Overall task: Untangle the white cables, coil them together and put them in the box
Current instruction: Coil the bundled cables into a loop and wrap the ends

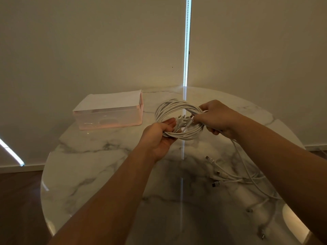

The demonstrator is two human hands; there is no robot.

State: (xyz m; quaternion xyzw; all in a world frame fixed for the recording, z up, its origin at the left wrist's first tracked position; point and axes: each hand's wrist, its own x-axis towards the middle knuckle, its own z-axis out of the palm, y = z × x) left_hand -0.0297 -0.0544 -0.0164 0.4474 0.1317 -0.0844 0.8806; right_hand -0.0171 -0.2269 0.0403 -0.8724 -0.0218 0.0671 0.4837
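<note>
A coil of white cables hangs in the air above the round marble table. My left hand lies palm up under the coil's near left side, its fingers curled around the strands. My right hand grips the coil's right side, where several plug ends stick out toward the middle. Loose cable tails run down from my right hand onto the table at the right, ending in several connectors. The translucent pink box stands on the table to the left of the coil, open at the top.
A white sheet lies behind the box's top. The wall with blinds rises just behind the table. The table's rounded edge curves along the left and front, with wooden floor beyond it.
</note>
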